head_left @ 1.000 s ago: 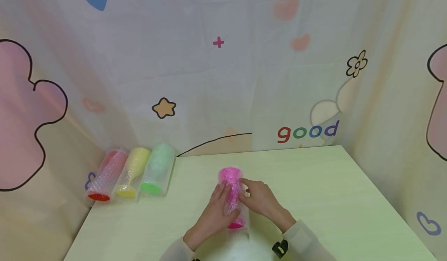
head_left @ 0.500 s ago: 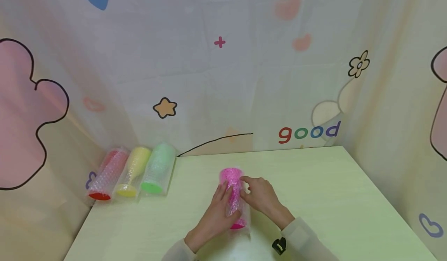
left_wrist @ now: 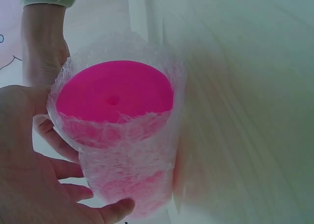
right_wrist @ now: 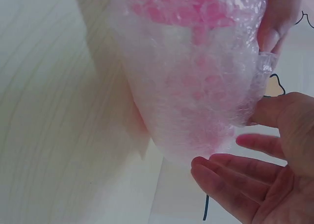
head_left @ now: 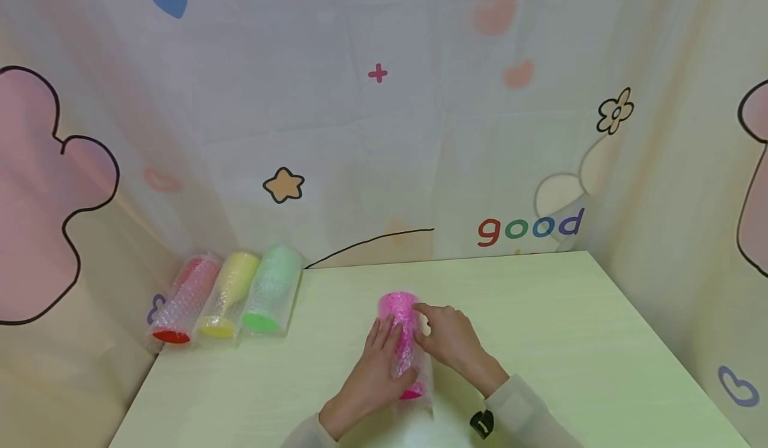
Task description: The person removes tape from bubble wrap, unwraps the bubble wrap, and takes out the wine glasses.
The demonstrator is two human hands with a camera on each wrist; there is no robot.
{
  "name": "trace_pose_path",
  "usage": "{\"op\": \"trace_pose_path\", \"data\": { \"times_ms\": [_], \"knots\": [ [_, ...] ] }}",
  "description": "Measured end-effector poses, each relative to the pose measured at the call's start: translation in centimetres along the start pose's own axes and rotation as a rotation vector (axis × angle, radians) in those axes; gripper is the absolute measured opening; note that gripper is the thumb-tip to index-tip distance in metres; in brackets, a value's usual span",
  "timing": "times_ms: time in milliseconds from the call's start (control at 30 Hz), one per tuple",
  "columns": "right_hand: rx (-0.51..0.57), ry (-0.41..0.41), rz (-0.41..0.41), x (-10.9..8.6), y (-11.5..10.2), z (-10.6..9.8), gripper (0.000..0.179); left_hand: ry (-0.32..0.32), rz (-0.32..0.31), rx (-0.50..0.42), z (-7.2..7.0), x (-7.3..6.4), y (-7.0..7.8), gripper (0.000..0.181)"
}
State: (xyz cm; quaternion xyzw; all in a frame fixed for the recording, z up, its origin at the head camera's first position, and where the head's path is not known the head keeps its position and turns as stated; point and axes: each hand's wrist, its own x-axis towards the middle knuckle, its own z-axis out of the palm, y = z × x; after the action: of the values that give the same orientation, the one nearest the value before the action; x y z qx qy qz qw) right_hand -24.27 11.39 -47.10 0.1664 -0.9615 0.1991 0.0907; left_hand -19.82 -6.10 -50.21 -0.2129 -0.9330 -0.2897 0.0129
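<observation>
A pink goblet-shaped item (head_left: 399,303) lies in bubble wrap (right_wrist: 196,77) on the table. Its flat round base (left_wrist: 115,89) faces toward me in the left wrist view. Along its left side my left hand (head_left: 375,368) rests, fingers and thumb spread against the wrap. My right hand (head_left: 453,341) is at the right side, with index fingertip and thumb touching the wrap apart from each other. In the right wrist view a loose flap of wrap (right_wrist: 266,64) sticks out near the thumb. The stem is blurred by the wrap.
Red (head_left: 186,295), yellow (head_left: 231,295) and green (head_left: 273,288) goblet-shaped items in bubble wrap lie side by side at the table's back left. A printed curtain (head_left: 336,121) stands behind the pale table (head_left: 540,321) and along its sides.
The wrapped pink item and my left hand have shifted slightly toward me. My right fingers still touch its right side. The other wrapped items have not moved.
</observation>
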Motion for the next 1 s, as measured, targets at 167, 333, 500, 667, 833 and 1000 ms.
{"op": "trace_pose_path", "data": {
  "times_ms": [167, 333, 500, 667, 833, 1000],
  "knots": [
    [-0.015, -0.008, -0.049, 0.05, 0.24, 0.16, 0.039, -0.01, -0.018, -0.008, 0.28, 0.36, -0.12, 0.084],
    [-0.038, 0.019, -0.075, 0.05, 0.38, 0.47, 0.029, -0.022, -0.032, -0.011, 0.43, 0.61, -0.21, 0.086],
    [-0.057, 0.074, -0.107, -0.03, 0.33, 0.61, 0.021, -0.018, -0.021, -0.018, 0.39, 0.69, -0.16, 0.086],
    [-0.029, 0.115, -0.12, 0.0, 0.31, 0.79, 0.012, -0.01, -0.011, -0.025, 0.37, 0.56, -0.21, 0.085],
    [0.035, 0.124, -0.086, -0.06, 0.48, 0.8, 0.008, -0.013, -0.014, -0.027, 0.35, 0.47, -0.43, 0.085],
    [0.093, 0.13, -0.016, -0.07, 0.88, 0.65, 0.006, -0.008, -0.022, -0.035, 0.26, 0.32, -0.82, 0.086]
  ]
}}
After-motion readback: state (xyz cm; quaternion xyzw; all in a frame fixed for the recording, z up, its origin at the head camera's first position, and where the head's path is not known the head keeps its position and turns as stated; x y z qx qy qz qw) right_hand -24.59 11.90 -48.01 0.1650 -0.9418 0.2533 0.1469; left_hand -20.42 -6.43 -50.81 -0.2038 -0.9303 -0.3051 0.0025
